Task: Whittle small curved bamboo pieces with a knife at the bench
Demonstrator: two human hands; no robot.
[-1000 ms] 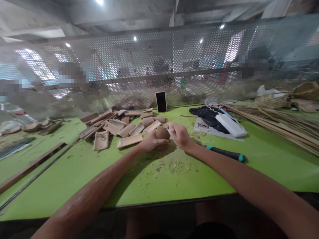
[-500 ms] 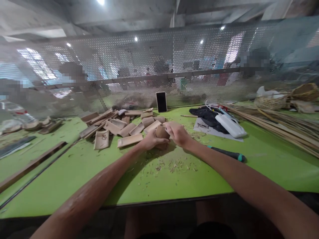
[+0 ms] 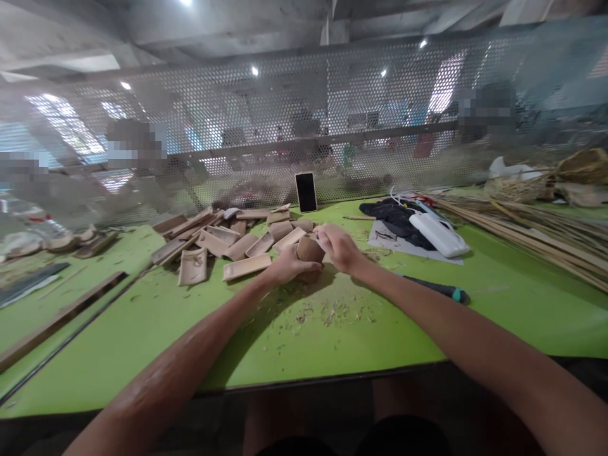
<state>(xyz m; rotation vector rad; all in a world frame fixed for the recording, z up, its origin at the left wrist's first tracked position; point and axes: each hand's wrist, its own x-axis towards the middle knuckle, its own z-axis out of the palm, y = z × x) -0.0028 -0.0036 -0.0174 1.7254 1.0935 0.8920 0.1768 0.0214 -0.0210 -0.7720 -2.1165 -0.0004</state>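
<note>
A curved brown bamboo piece (image 3: 310, 249) is held over the green table, its rounded outer side facing me. My left hand (image 3: 291, 265) is closed round its left and lower side, with the thumb across the near edge. At its right edge my right hand (image 3: 338, 247) is a closed fist; whatever is inside those fingers is hidden from view. Just left of my hands lies a pile of split bamboo pieces (image 3: 247, 267), some hollow side up. Wood shavings (image 3: 327, 313) are scattered on the table in front of my hands.
A phone (image 3: 306, 192) leans against the perforated metal screen (image 3: 266, 120). To the right lie a dark-handled tool (image 3: 437, 288), a white power bank (image 3: 437, 234), a black cloth (image 3: 401, 223) and long bamboo strips (image 3: 532, 234). A wooden bar (image 3: 61, 316) lies at left. People are behind the screen.
My right fist has shifted very slightly at the bamboo piece's right edge, and the piece looks a little turned. My left hand keeps its hold. The camera view has moved slightly.
</note>
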